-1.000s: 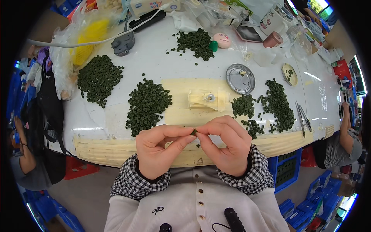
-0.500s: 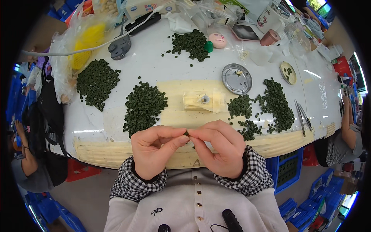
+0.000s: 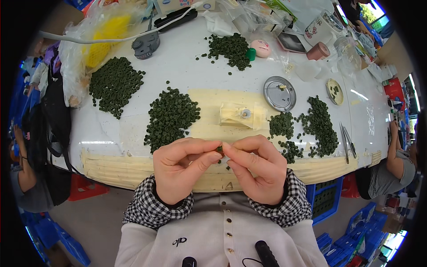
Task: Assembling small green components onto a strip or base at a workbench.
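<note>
At the near edge of a white worktable (image 3: pixel 187 66), a person's left hand (image 3: pixel 180 171) and right hand (image 3: pixel 258 171) meet fingertip to fingertip, both pinched shut on one small dark green piece (image 3: pixel 219 149) held between them just above the tape-covered table rim; heaps of similar green pieces (image 3: pixel 171 116) lie on the tabletop beyond the hands; a round metal lid (image 3: pixel 279 93) sits to the right, near another heap (image 3: pixel 321 125); tweezers (image 3: pixel 347 142) rest close to the right edge.
</note>
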A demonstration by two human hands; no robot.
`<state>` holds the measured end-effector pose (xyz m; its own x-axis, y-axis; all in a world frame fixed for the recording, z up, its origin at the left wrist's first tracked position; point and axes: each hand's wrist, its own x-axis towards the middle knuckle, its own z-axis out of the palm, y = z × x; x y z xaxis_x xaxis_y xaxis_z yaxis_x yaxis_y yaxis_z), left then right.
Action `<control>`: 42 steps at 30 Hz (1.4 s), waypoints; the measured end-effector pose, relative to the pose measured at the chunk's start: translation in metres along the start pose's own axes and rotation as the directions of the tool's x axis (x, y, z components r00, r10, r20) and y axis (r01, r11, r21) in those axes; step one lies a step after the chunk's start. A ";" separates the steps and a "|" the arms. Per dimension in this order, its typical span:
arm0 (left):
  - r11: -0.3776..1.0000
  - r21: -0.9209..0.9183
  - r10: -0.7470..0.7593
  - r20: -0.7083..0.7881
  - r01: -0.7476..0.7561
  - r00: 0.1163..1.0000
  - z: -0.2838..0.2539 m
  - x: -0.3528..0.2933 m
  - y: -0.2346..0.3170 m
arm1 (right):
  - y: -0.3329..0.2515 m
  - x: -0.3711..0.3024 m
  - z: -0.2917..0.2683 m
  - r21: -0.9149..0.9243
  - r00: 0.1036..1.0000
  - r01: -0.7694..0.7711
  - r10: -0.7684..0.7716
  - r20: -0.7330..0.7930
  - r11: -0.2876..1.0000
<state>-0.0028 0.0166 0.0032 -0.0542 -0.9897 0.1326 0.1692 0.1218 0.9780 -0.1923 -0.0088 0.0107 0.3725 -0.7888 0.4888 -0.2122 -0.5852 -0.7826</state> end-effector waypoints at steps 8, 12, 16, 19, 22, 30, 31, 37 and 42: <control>0.999 -0.024 -0.040 -0.076 0.038 0.996 0.005 0.000 0.003 | -0.001 0.001 -0.003 0.079 0.998 -0.044 0.040 0.054 0.996; 0.998 -0.057 -0.022 -0.140 0.014 0.990 0.007 -0.004 -0.001 | -0.001 0.001 -0.002 0.123 0.996 -0.060 0.051 0.071 0.991; 0.977 0.196 0.110 -0.099 -0.089 0.989 0.003 0.001 -0.002 | 0.001 0.001 -0.002 0.145 0.995 -0.072 0.061 0.082 0.987; 0.967 0.230 0.137 -0.094 -0.112 0.986 0.002 0.000 -0.001 | 0.000 0.000 -0.002 0.133 0.996 -0.060 0.050 0.078 0.989; 0.958 0.250 0.167 -0.077 -0.143 0.983 0.001 0.001 -0.003 | 0.000 -0.001 0.000 0.119 0.996 -0.059 0.050 0.076 0.991; 0.990 0.130 0.072 -0.081 -0.061 0.994 0.001 0.001 -0.003 | 0.001 -0.002 0.000 0.081 0.997 -0.008 0.001 0.078 0.997; 0.990 0.122 0.077 -0.081 -0.067 0.994 0.001 0.001 -0.004 | 0.000 -0.001 0.000 0.069 0.997 0.000 -0.005 0.080 0.998; 0.992 0.112 0.073 -0.071 -0.065 0.995 0.000 0.000 -0.005 | 0.000 -0.001 -0.001 0.015 0.996 0.034 -0.035 0.087 0.999; 0.987 0.128 0.107 -0.069 -0.097 0.992 0.000 0.001 -0.004 | -0.002 0.000 0.000 -0.004 0.997 0.031 -0.031 0.069 1.000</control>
<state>-0.0036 0.0152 -0.0010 0.0321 -0.9738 0.2250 0.0467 0.2263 0.9729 -0.1920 -0.0081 0.0121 0.4405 -0.7557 0.4847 -0.2041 -0.6101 -0.7656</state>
